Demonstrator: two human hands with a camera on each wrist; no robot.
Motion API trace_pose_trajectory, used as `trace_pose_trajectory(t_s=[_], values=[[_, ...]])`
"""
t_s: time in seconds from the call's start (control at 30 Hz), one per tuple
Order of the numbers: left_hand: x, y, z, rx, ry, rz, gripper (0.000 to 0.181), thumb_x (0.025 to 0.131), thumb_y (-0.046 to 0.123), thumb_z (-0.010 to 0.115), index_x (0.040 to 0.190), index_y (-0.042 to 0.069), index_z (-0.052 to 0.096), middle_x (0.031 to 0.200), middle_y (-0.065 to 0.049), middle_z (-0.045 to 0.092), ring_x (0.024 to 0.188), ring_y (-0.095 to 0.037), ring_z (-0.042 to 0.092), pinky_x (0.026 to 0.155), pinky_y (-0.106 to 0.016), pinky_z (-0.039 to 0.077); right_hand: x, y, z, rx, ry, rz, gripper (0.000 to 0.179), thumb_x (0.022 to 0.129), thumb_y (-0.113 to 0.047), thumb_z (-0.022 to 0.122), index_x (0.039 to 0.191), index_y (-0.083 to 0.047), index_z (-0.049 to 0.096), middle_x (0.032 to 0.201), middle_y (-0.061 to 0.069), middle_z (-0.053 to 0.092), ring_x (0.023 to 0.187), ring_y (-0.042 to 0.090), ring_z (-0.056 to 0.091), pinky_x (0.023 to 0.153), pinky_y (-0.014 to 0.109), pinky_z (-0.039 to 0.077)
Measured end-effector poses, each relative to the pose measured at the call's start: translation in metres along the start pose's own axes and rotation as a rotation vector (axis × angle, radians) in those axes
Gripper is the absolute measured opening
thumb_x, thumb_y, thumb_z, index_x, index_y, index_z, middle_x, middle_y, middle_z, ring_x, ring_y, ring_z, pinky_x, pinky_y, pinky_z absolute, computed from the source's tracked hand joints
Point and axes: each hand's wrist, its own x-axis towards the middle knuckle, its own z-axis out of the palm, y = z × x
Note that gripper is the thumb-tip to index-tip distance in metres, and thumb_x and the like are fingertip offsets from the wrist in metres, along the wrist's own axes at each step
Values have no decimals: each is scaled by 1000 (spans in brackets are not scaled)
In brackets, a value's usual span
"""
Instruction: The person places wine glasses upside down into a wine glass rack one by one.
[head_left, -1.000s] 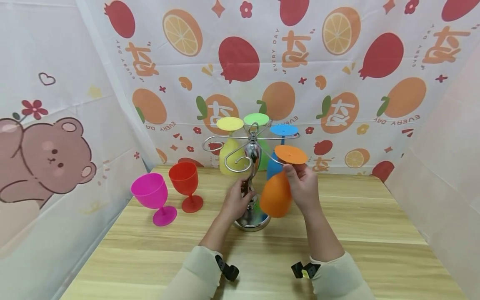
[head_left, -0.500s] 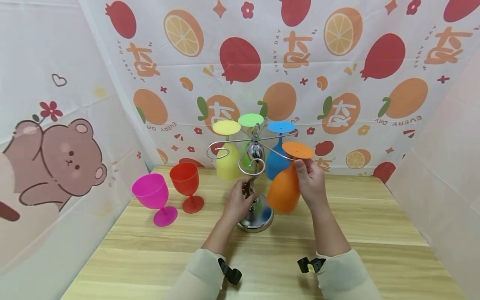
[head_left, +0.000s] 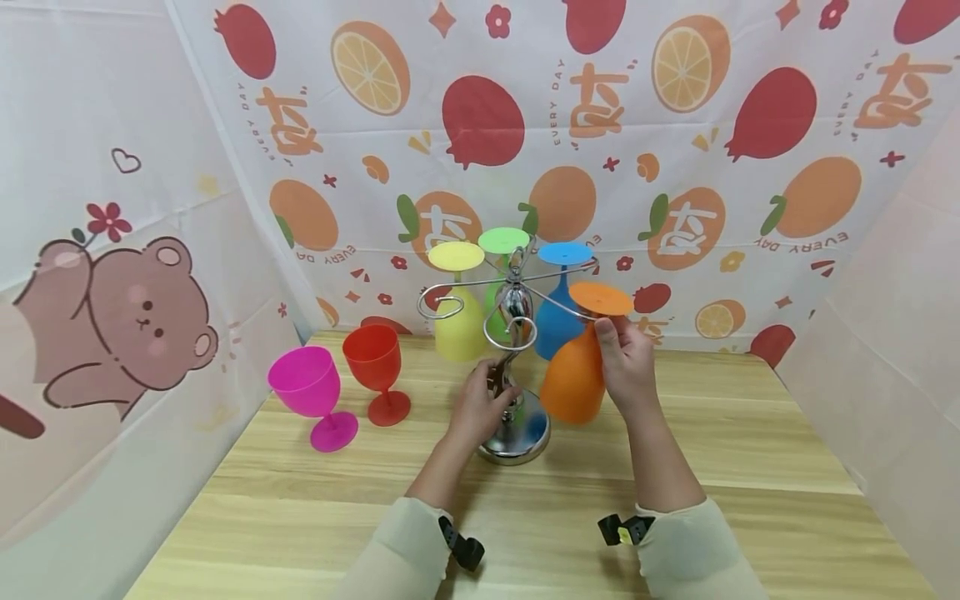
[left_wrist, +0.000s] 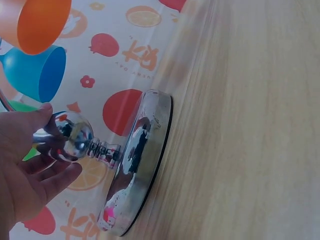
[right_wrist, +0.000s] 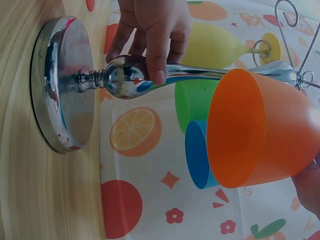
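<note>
We observe the left hand curled loosely round the chrome stand; the right hand pinches the orange goblet (inverted, tilted) near its stem, foot just above a wire arm.

Over there a stand rises midway between the tabletop's side edges, the left hand round its post. Three cups hang upside down on it: the left cup, the rear cup toward the far edge, and the middle cup on the right. Before that last one, the front cup tilts, foot uppermost, its stem in the right hand. Near the left edge stands the outer cup; the inner cup stands right of it, slightly farther back.
</note>
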Motion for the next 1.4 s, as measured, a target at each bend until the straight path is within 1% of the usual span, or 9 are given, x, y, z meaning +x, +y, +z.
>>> trace_pose_trajectory(t_s=[0.27, 0.4, 0.5, 0.67, 0.9, 1.03, 1.13, 1.23, 1.4], values=[[-4, -1, -5, 26, -28, 38, 47, 88, 21, 75, 129, 10, 55, 110, -8, 64, 104, -25, 60, 91, -43, 52, -3, 3, 0, 50, -31, -39, 41, 104, -29, 47, 131, -1, 58, 118, 23, 66, 111, 35, 61, 95, 20, 51], [-9, 1, -10, 50, -72, 64, 53, 89, 16, 73, 136, 6, 51, 119, -13, 63, 111, -29, 60, 96, -46, 51, -6, 5, 0, 46, -62, -20, 38, 104, -25, 50, 131, 0, 58, 120, 26, 62, 110, 31, 60, 93, 19, 51], [-15, 6, -20, 104, -122, 37, 61, 90, 20, 71, 143, 4, 44, 129, -17, 60, 117, -32, 59, 100, -48, 49, -10, 7, -2, 10, -97, 16, 37, 101, -22, 55, 132, -1, 56, 122, 27, 59, 107, 26, 60, 91, 18, 52], [-31, 20, -47, 221, -206, 7, 65, 91, 30, 70, 145, 5, 44, 132, -16, 60, 121, -33, 59, 99, -51, 50, -19, 11, -5, -75, -158, 92, 52, 96, -30, 65, 141, -9, 50, 136, 12, 56, 118, 21, 57, 96, 27, 52], [-53, 43, -104, 353, -299, 112, 41, 91, 31, 71, 129, 16, 64, 115, -1, 70, 99, -17, 67, 77, -32, 58, -26, 18, -7, -145, -174, 111, 70, 90, -34, 71, 149, -12, 40, 143, 6, 50, 122, 26, 55, 98, 48, 51], [-60, 51, -141, 426, -230, 219, 35, 91, 32, 71, 122, 16, 68, 110, 2, 71, 92, -13, 67, 73, -29, 57, -29, 20, -8, -173, -181, 113, 72, 90, -34, 71, 151, -13, 38, 144, 7, 49, 123, 28, 55, 97, 50, 51], [-58, 52, -166, 521, -104, 312, 37, 91, 30, 71, 123, 12, 67, 115, -4, 70, 102, -21, 67, 81, -38, 59, -30, 20, -8, -177, -187, 112, 72, 91, -33, 71, 151, -14, 36, 146, 7, 47, 124, 29, 54, 97, 50, 51], [-52, 47, -187, 639, -14, 347, 45, 90, 28, 72, 129, 7, 61, 127, -13, 63, 118, -32, 59, 91, -51, 54, -31, 20, -9, -178, -191, 115, 73, 91, -33, 71, 152, -15, 35, 147, 7, 46, 125, 29, 53, 97, 50, 51], [-33, 38, -203, 768, -64, 292, 74, 88, 34, 73, 146, 2, 41, 146, -20, 42, 138, -42, 35, 105, -62, 39, -34, 22, -10, -194, -189, 105, 74, 91, -36, 70, 153, -19, 34, 150, 5, 44, 127, 29, 52, 97, 50, 51]])
